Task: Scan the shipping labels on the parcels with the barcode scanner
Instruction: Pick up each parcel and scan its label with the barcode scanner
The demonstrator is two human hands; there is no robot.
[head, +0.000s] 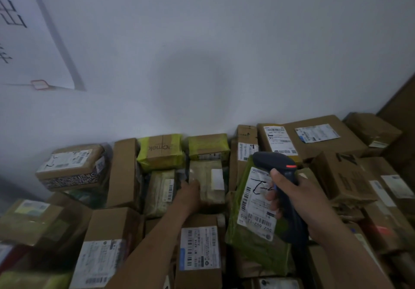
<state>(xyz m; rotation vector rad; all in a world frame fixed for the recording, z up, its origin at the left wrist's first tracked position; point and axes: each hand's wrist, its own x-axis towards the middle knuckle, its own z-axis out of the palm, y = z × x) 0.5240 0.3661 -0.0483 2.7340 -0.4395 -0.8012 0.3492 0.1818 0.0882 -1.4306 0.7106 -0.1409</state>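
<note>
The barcode scanner [283,190] looks like dark matt plastic with a small glossy orange-red strip near its head. The green parcel [258,232] beside it is wrapped in crinkled, slightly shiny plastic film, and its shipping label [258,205] is smooth white paper. Most boxes, such as the large box [323,140] by the wall, are matt brown cardboard. One carton [160,151] carries glossy yellow-green tape. The wall [224,53] is a matt, smooth white.

Parcels [161,151] packed tight (no gaps); open room above.
</note>
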